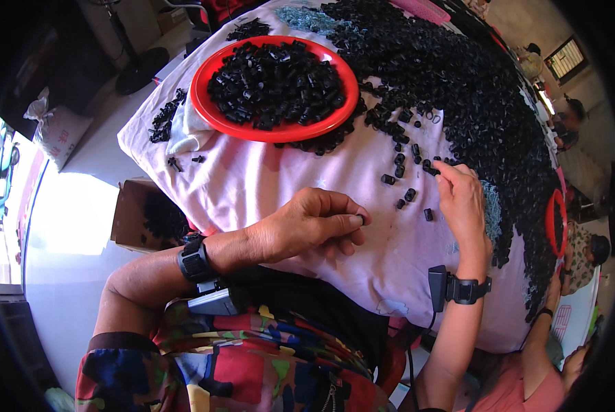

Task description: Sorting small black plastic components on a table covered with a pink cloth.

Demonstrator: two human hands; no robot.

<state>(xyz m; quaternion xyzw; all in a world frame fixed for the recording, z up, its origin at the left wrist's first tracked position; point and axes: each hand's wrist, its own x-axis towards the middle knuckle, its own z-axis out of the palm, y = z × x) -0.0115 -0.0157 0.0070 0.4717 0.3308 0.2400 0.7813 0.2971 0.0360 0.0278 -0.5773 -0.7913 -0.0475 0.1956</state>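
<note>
A small black plastic piece [360, 220] sits pinched between the thumb and forefinger of the left hand [311, 226], whose other fingers curl in under the palm. The hand hovers over the pink cloth [252, 182] that covers the table, near the person's body. The right hand [462, 199] lies a little farther out and to the right, fingers bent, with its fingertips [443, 172] closing on another black piece [434, 169] at the edge of a scatter of loose pieces [403, 175]; whether it has truly lifted that piece I cannot tell. The two hands are apart, with bare cloth between them.

Both wrists wear black straps, and a small black box [436, 287] hangs beside the right one with a cable trailing down.

Beyond the right hand a great heap of black pieces [458, 75] spreads over the far and right side of the table. To the left of the heap stands a red plate [215, 117] piled with more of the same pieces. Beside the plate lies a crumpled white rag [187, 130] with a small cluster of pieces just next to it.

Below the table's left edge an open cardboard box [132, 213] holds dark pieces. At the right rim another person's arm [537, 336] reaches toward the table.
</note>
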